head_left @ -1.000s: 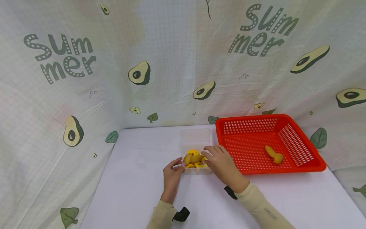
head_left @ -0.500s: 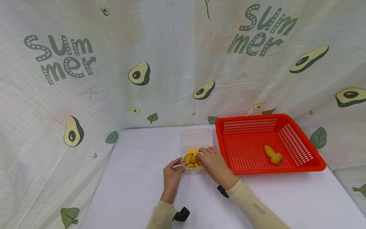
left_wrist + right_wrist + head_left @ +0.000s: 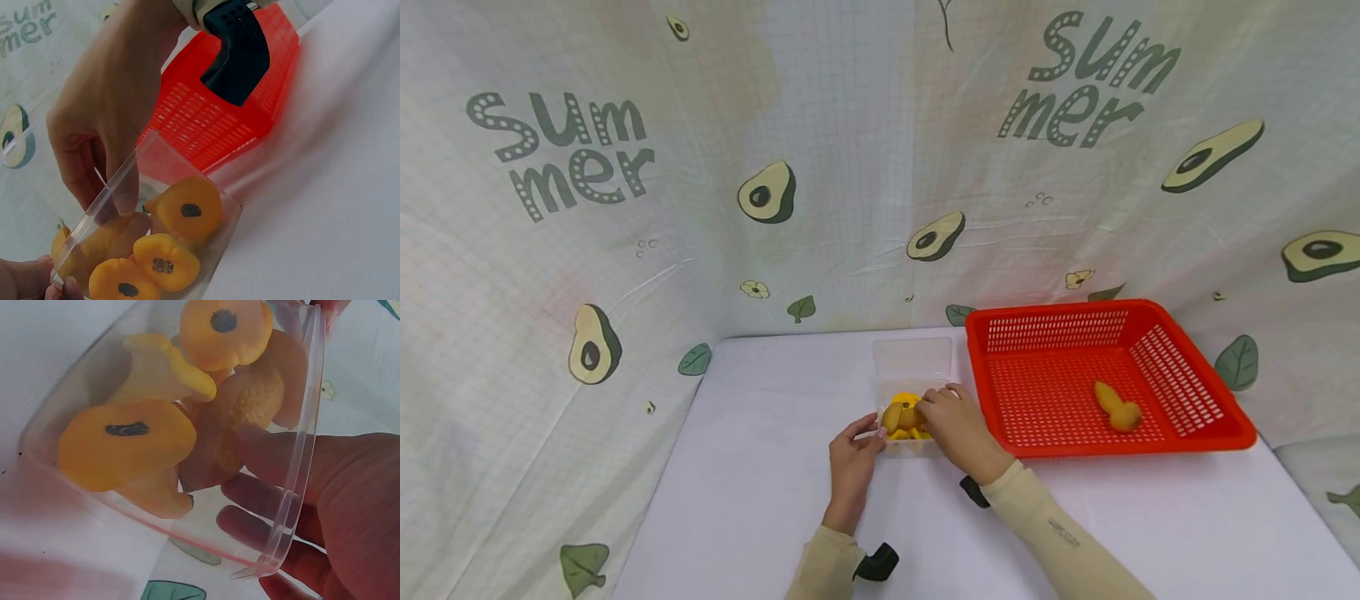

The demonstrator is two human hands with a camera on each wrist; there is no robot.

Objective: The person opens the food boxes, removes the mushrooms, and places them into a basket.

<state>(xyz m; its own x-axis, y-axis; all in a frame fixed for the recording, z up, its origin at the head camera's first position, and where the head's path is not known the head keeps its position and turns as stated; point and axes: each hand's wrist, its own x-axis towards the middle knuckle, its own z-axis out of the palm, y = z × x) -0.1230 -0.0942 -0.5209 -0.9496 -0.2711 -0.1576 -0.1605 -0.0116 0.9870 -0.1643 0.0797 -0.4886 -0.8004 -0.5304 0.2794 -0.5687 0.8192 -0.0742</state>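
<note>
A clear plastic box (image 3: 913, 447) with its lid (image 3: 912, 357) folded back holds yellow-orange toy pieces (image 3: 164, 262), some with dark patches, and brown potato-like pieces (image 3: 892, 417). My left hand (image 3: 852, 467) grips the box's left side; in the left wrist view only its fingertips (image 3: 31, 278) show. Reaching in over the box's right side, my right hand (image 3: 958, 429) pinches a brown potato-like piece (image 3: 253, 403), its thumb against the skin and other fingers curled below. That hand hides part of the contents in the head view.
Right of the box stands a red perforated basket (image 3: 1213, 437), with mustard-brown pieces (image 3: 1123, 415) lying on its floor. The white table (image 3: 760, 467) meets a printed cloth backdrop (image 3: 842, 167) at the back.
My right hand has moved left, deeper over the box, and its fingers have closed in on the brown piece. The left hand stays on the box.
</note>
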